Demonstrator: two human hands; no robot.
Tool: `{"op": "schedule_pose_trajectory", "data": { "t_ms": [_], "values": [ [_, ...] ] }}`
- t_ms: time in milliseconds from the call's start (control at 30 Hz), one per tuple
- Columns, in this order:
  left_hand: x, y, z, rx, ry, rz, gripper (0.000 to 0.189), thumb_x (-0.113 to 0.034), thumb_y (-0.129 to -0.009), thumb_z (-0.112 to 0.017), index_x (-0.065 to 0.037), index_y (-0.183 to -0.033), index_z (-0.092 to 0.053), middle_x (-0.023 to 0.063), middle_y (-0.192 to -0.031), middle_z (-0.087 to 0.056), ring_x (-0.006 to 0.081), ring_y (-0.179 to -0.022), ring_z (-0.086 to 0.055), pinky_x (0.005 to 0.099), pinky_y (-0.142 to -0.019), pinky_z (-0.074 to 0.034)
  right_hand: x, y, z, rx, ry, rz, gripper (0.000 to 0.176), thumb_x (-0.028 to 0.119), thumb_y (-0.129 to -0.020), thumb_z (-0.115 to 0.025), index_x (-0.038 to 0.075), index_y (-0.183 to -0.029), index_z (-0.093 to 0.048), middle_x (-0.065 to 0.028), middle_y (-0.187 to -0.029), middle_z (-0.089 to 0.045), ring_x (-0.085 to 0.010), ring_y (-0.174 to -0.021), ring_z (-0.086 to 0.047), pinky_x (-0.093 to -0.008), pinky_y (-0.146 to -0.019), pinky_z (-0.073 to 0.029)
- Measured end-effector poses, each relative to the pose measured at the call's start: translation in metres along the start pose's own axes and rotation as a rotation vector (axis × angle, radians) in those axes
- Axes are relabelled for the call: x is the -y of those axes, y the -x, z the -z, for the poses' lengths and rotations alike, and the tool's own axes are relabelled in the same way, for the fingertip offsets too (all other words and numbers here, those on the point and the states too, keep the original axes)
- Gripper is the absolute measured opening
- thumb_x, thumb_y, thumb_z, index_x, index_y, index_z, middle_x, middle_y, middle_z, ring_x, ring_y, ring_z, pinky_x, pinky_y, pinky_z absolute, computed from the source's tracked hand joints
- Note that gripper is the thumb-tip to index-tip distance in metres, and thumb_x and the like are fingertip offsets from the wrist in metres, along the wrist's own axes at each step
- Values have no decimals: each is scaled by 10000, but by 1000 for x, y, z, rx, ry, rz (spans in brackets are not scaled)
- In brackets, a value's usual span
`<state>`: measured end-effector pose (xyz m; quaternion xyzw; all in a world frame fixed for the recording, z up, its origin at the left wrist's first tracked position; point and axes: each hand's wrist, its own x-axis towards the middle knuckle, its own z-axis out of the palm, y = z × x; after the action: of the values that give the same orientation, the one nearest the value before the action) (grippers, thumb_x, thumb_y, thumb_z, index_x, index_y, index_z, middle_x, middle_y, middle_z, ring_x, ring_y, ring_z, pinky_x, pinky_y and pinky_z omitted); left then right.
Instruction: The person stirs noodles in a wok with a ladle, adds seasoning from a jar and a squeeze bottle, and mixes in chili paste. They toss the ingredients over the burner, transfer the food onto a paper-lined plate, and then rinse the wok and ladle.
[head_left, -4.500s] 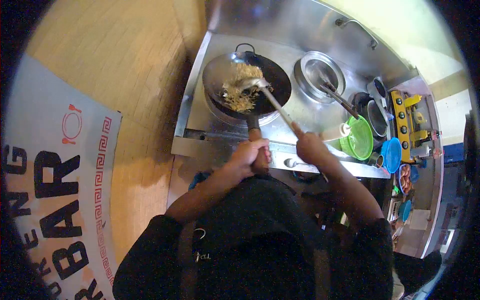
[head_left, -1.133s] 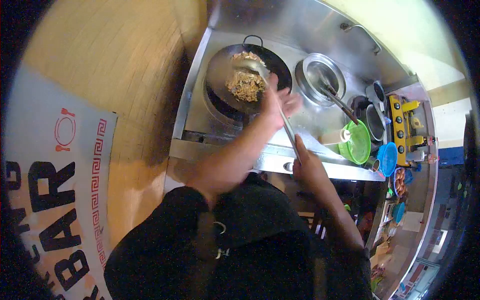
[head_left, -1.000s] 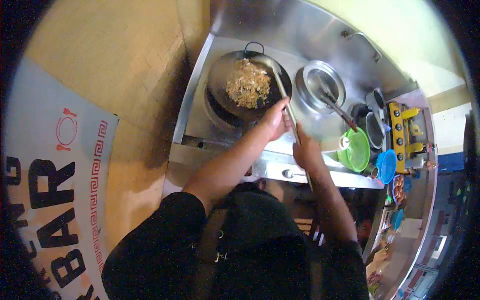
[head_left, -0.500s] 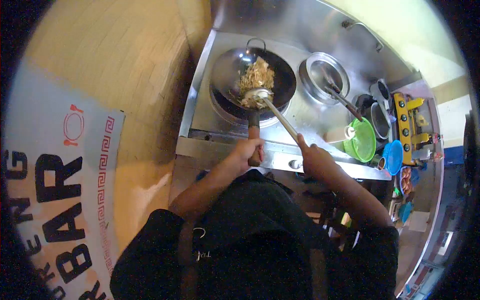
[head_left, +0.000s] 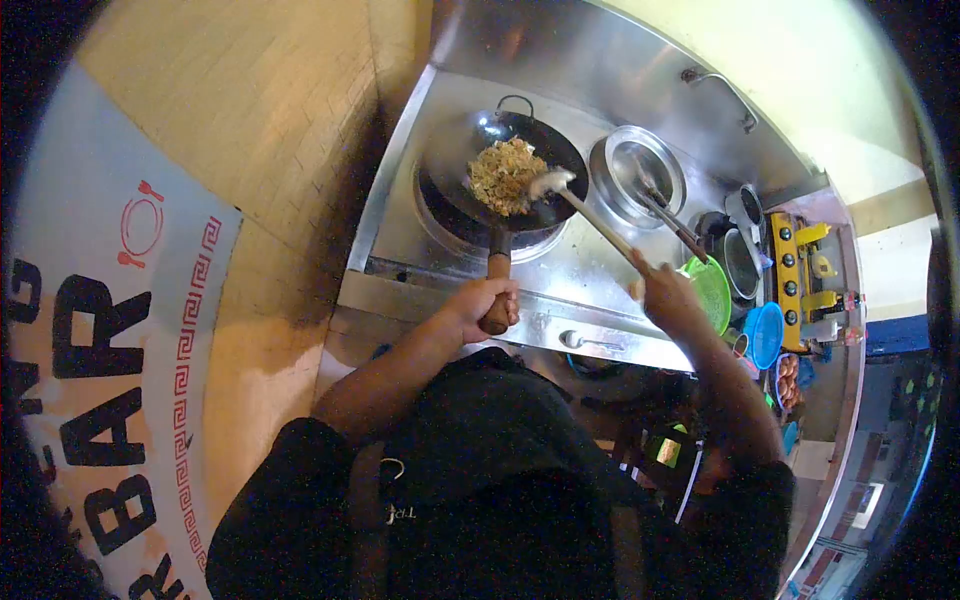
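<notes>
My left hand [head_left: 484, 306] is wrapped round the wooden handle [head_left: 497, 267] of a dark wok [head_left: 561, 150]. Brown fried food, which looks like rice or noodles, [head_left: 503, 175] is heaped in the middle of the wok. My right hand [head_left: 668, 293] grips the long handle of a wok ladle [head_left: 606, 226]. The ladle's pale, food-smeared head [head_left: 551, 182] is at the right side of the heap, inside the wok. Under the wok shows a round burner ring [head_left: 432, 217] set in the steel stove top.
Right of the wok sits a round metal pot [head_left: 605, 178] with a long-handled utensil [head_left: 676, 224] leaning in it. Farther right stand a green basket [head_left: 709, 293], a blue bowl [head_left: 764, 335] and a yellow rack [head_left: 787, 265]. A steel wall [head_left: 590, 60] rises behind the stove.
The ladle head has moved from the near part of the wok to the right of the food. The food now lies spread into a rounder heap. My right hand has shifted right.
</notes>
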<state>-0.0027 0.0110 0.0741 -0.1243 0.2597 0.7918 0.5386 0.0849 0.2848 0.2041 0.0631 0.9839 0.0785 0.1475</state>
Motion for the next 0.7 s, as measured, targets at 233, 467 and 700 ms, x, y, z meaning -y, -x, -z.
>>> {"op": "schedule_pose_trajectory", "data": {
  "t_ms": [233, 467, 700],
  "values": [
    [10, -18, 44, -22, -111, -87, 120, -93, -809, -587, -56, -773, -479, 27, -619, -472, 129, -505, -488, 314, -481, -441, 53, -110, -63, -134, -523, -148, 587, 90, -803, -451, 63, -1373, -312, -315, -899, -596, -445, -845, -596, -489, -776, -470],
    [5, -31, 72, 22, -192, -40, 136, -115, -811, -597, -54, -744, -497, 27, -610, -478, 138, -497, -504, 309, -482, -454, 65, -65, -44, 147, -272, 83, 648, 69, -794, -452, 65, -1399, -219, -271, -829, -619, -416, -736, -618, -482, -665, -501],
    [28, 25, -34, -88, -164, 1, 131, -111, -811, -575, -33, -729, -510, 47, -601, -500, 163, -487, -508, 317, -483, -461, 23, -42, -24, 35, -317, 122, 608, 116, -834, -479, 62, -1392, -244, -247, -740, -615, -400, -635, -619, -519, -584, -489]
  ]
}}
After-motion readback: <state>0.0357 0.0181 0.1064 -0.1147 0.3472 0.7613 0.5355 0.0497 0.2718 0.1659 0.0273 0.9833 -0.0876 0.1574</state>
